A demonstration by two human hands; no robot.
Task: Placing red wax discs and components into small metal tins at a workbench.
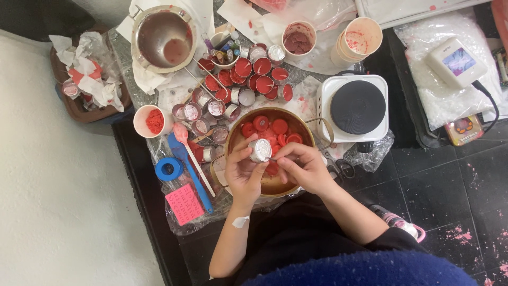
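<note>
Left hand (242, 172) grip grasps a small silver tealight cup (260, 150), tilted toward the right hand (302, 168), whose pinched grip picks at its rim above the brass bowl (296, 121) of red wax discs (270, 128).

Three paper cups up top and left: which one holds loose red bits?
The small white cup at the left, beside the blue tape roll. The other two, near the hot plate, show only dark paste or red smears.

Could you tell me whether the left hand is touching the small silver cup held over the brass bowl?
Touching. The head view shows the left hand with its fingers wrapped around the side of the small silver cup, holding it above the brass bowl.
</note>
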